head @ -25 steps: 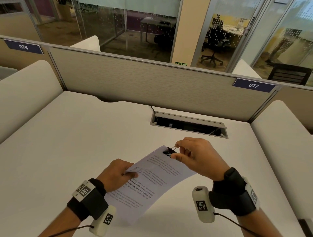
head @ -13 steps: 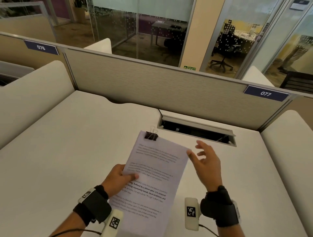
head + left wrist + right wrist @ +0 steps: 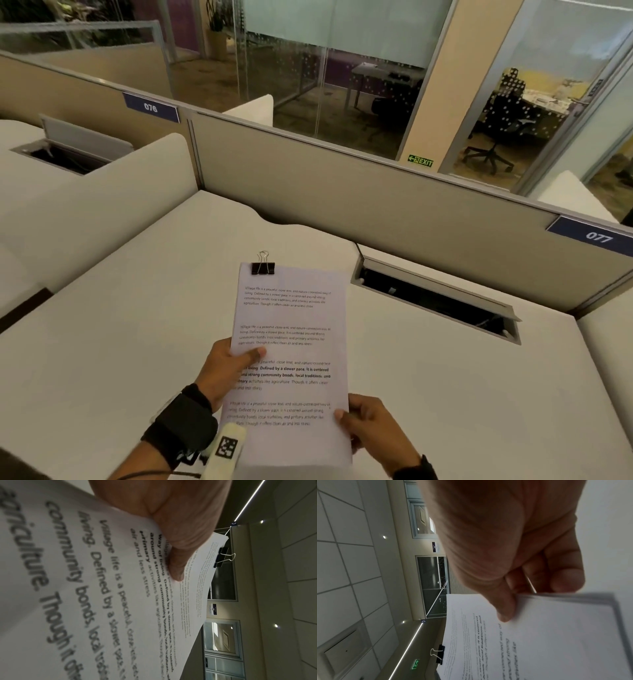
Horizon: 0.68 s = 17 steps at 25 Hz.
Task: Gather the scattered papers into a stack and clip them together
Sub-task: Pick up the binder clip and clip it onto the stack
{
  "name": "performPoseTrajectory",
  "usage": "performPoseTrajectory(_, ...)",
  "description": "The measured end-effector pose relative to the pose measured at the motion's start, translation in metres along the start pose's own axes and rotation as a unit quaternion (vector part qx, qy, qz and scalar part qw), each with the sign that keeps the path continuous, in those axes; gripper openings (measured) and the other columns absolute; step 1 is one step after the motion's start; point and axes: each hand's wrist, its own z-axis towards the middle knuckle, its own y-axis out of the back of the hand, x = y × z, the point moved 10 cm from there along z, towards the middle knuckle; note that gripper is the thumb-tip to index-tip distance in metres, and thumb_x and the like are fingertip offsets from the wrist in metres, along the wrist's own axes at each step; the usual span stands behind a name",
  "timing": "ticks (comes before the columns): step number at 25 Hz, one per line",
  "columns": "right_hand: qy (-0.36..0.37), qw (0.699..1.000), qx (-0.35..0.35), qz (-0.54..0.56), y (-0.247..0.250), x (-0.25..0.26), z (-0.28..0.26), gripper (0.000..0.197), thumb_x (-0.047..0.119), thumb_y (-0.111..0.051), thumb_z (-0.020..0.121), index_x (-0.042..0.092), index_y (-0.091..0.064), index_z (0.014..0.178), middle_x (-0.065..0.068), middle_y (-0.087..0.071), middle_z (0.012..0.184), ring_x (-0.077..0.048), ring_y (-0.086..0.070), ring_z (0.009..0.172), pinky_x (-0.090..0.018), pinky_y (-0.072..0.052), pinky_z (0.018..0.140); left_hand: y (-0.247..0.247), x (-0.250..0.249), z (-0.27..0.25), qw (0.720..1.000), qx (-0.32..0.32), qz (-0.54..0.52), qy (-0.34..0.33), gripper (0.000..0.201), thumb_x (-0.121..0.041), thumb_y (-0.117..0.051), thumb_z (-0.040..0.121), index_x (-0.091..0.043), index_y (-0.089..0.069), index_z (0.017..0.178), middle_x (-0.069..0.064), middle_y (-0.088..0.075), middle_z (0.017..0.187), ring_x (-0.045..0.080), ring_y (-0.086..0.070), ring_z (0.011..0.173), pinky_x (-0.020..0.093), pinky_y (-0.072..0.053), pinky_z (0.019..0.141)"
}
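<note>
White desk (image 3: pixel 137 342), one, with one open cable hatch (image 3: pixel 435 301) at the back right. Above it, held clear of the surface: one stack of papers (image 3: pixel 291 349), printed side up. Left hand (image 3: pixel 226 371) pinches the left edge, thumb on top. Right hand (image 3: pixel 373 428) pinches the lower right corner, thumb on the page, fingers curled beneath. One black binder clip (image 3: pixel 263 267) bites the top left corner, wire handles upright. Sheet count unreadable; the edge suggests several. Judgement: clipping looks done; best check the edges sit flush, fold the handles flat, lay the stack down level.
</note>
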Motion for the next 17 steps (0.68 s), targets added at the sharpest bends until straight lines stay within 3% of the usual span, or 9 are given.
performPoseTrajectory(3, 0.038, 0.999, -0.017, -0.006, -0.012, 0.014, 0.025, 0.027, 0.019, -0.058, 0.083, 0.011, -0.074, 0.103, -0.008, -0.076, 0.084, -0.017, -0.060, 0.058, -0.022, -0.045, 0.045, 0.029, -0.006, 0.007, 1.000, -0.025, 0.002, 0.010, 0.027, -0.012, -0.071, 0.081, -0.006, -0.068, 0.107, 0.015, -0.076, 0.098, 0.033, -0.073, 0.085, 0.048, -0.059, 0.077)
performPoseTrajectory(6, 0.062, 0.997, -0.048, -0.003, -0.022, 0.019, 0.055, 0.026, 0.018, -0.058, 0.081, 0.006, -0.075, 0.096, -0.015, -0.077, 0.094, -0.017, -0.067, 0.075, -0.025, -0.050, 0.064, 0.051, -0.005, 0.014, 0.999, 0.013, -0.010, 0.035, 0.045, -0.021, -0.081, 0.071, -0.009, -0.066, 0.112, 0.013, -0.074, 0.107, 0.032, -0.072, 0.095, 0.047, -0.056, 0.085)
performPoseTrajectory(8, 0.068, 0.996, -0.063, -0.005, -0.030, 0.025, 0.076, 0.025, 0.019, -0.059, 0.081, 0.004, -0.074, 0.093, -0.018, -0.075, 0.096, -0.019, -0.067, 0.081, -0.033, -0.049, 0.072, 0.067, -0.002, 0.018, 0.997, 0.039, 0.013, 0.059, 0.043, -0.020, -0.079, 0.074, -0.010, -0.066, 0.114, 0.010, -0.074, 0.109, 0.031, -0.071, 0.098, 0.047, -0.055, 0.087)
performPoseTrajectory(13, 0.060, 0.991, -0.121, -0.009, -0.040, 0.040, 0.134, 0.020, 0.005, -0.056, 0.089, 0.007, -0.075, 0.090, -0.007, -0.078, 0.093, -0.025, -0.072, 0.087, -0.039, -0.055, 0.075, 0.119, 0.001, 0.036, 0.986, 0.049, 0.111, 0.113, 0.023, -0.010, -0.062, 0.089, -0.012, -0.065, 0.111, 0.008, -0.076, 0.099, 0.028, -0.073, 0.082, 0.039, -0.059, 0.073)
performPoseTrajectory(15, 0.052, 0.989, -0.138, -0.021, -0.043, 0.042, 0.159, 0.018, 0.009, -0.057, 0.087, 0.007, -0.075, 0.088, -0.006, -0.078, 0.092, -0.033, -0.070, 0.092, -0.044, -0.055, 0.077, 0.138, -0.004, 0.047, 0.984, 0.045, 0.120, 0.123, 0.021, -0.007, -0.058, 0.090, -0.007, -0.065, 0.110, 0.015, -0.076, 0.097, 0.031, -0.070, 0.073, 0.038, -0.059, 0.070)
performPoseTrajectory(17, 0.051, 0.988, -0.143, -0.025, -0.049, 0.047, 0.183, 0.017, 0.012, -0.058, 0.084, 0.008, -0.075, 0.087, -0.005, -0.078, 0.091, -0.034, -0.070, 0.092, -0.042, -0.056, 0.078, 0.156, -0.008, 0.062, 0.986, 0.031, 0.116, 0.117, 0.021, -0.006, -0.057, 0.091, -0.005, -0.065, 0.110, 0.017, -0.075, 0.096, 0.033, -0.070, 0.072, 0.038, -0.060, 0.069)
